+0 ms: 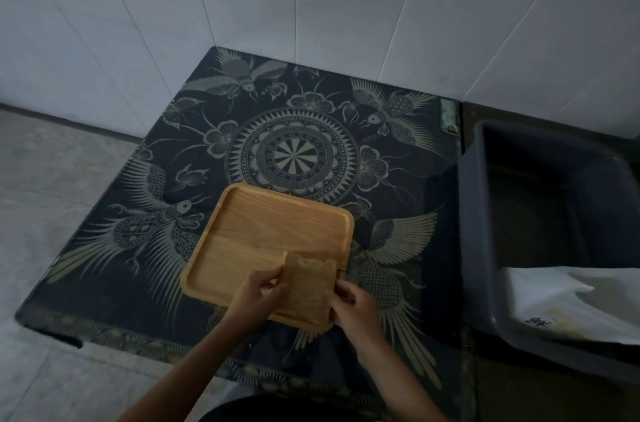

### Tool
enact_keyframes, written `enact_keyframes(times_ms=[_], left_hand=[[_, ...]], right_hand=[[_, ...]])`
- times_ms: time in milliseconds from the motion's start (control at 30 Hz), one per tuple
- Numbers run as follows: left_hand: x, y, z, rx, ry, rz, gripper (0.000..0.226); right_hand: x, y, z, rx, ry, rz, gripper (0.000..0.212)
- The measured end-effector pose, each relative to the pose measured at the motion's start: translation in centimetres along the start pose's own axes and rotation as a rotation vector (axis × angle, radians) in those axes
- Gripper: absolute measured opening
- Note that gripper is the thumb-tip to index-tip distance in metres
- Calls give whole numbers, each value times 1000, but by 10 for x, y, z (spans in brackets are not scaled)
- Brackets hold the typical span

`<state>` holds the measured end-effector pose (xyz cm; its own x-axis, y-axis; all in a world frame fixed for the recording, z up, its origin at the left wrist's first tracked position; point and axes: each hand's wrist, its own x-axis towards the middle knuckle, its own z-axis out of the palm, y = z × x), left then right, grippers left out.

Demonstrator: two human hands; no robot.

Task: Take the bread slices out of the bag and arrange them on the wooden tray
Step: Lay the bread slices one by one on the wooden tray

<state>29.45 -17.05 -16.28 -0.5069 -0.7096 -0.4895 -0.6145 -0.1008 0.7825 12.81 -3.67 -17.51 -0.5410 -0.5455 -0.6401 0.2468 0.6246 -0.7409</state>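
Holding a bread slice [309, 286] over the wooden tray's [273, 224] near right corner.
Gripping its side edges with left hand [258, 297] and right hand [353, 305], fingers closed on it, long axis pointing away.

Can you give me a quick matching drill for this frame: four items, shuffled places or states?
Items:
1. bread slice
2. wooden tray
3. white bag
4. grey tub

Places or states:
A. lying in the tub's near corner
B. held by both hands over the tray's near right corner
C. on the patterned cloth
D. right of the table

Pairs: 1-B, 2-C, 3-A, 4-D
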Motion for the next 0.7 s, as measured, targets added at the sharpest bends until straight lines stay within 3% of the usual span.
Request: enact_keyframes(times_ms=[167, 333, 700], left_hand=[[-8, 4, 9, -12, 93, 22, 47], [-16, 1, 10, -176, 116, 35, 43], [-1, -7, -30, -373, 17, -11, 27]], right_hand=[[-2, -1, -2, -29, 4, -26, 45], [-5, 0, -3, 59, 20, -4, 29], [-18, -17, 24, 146, 45, -13, 36]])
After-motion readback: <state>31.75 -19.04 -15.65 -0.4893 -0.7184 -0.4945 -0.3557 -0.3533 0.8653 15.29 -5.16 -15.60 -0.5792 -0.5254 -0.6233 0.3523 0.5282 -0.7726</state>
